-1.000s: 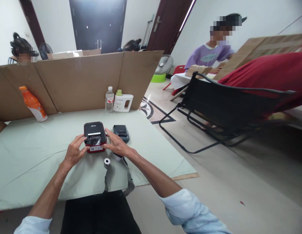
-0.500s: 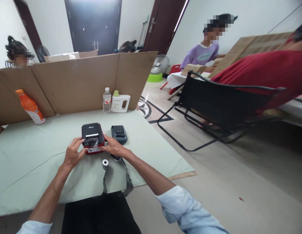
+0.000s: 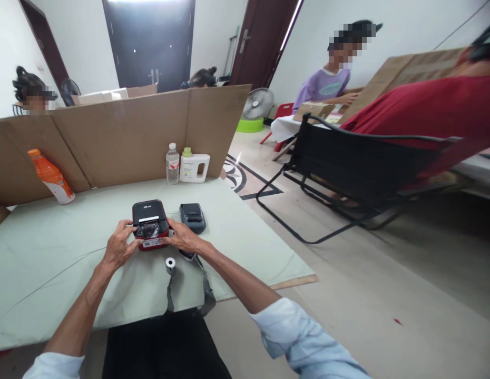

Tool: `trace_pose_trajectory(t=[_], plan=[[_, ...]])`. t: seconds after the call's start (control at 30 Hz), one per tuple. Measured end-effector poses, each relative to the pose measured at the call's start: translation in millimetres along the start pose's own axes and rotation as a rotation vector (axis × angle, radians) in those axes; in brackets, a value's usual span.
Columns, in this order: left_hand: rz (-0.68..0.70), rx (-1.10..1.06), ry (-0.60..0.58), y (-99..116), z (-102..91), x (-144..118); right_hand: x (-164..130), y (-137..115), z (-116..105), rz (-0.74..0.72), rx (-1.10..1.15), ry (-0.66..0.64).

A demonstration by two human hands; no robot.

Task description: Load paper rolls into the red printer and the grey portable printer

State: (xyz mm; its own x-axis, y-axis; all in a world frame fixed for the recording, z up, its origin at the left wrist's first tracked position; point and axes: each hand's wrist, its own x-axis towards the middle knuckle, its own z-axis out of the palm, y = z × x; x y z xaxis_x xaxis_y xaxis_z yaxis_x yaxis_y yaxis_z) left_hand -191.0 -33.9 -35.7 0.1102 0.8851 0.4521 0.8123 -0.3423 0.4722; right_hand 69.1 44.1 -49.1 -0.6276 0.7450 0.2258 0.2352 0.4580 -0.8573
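A black and red label printer (image 3: 149, 213) rests on the pale green cloth of the table (image 3: 87, 284). My left hand (image 3: 120, 245) grips its left side, with thumb at the front edge. On the opposite side my right hand (image 3: 182, 237) holds the right front corner, fingers along the side. Just right of the printer lies a smaller dark portable printer (image 3: 193, 217). In front of it sits a small white paper roll (image 3: 170, 262), with a dark strip trailing towards my lap. Another dark object with a strap is partly hidden under my right wrist.
A cardboard screen (image 3: 126, 137) stands along the table's far edge. Before it are an orange bottle (image 3: 51, 176), a clear water bottle (image 3: 173, 164) and a white jug (image 3: 194, 167). To the right are a black folding chair (image 3: 355, 168) and a person in red (image 3: 427, 110).
Both hands keep their hold on the printer, which stays in place. The view has shifted very slightly. At the right, the person in purple has moved an arm.
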Motion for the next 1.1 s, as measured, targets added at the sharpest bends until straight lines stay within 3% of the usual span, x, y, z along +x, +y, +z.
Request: trace_pose_trajectory(t=[0.17, 0.4, 0.57, 0.73, 1.1], plan=[[-0.023, 0.053, -0.041, 7.6, -3.2, -0.8, -1.0, -1.3, -1.5, -0.002, -0.009, 0.001], [0.053, 0.01, -0.021, 12.4, -6.5, 3.6, -3.3, -7.2, -3.0, -0.01, -0.047, 0.009], [0.078, -0.035, -0.039, 14.7, -9.2, 11.0, 3.7, -8.9, 2.9, -0.127, -0.271, 0.182], [0.057, -0.069, -0.062, 14.4, -12.7, 15.8, 22.1, -20.8, 5.0, -0.298, -0.392, 0.162], [-0.122, -0.095, -0.088, 0.6, -11.5, 57.6, 80.9, -41.3, -20.1, -0.157, -0.047, 0.084]])
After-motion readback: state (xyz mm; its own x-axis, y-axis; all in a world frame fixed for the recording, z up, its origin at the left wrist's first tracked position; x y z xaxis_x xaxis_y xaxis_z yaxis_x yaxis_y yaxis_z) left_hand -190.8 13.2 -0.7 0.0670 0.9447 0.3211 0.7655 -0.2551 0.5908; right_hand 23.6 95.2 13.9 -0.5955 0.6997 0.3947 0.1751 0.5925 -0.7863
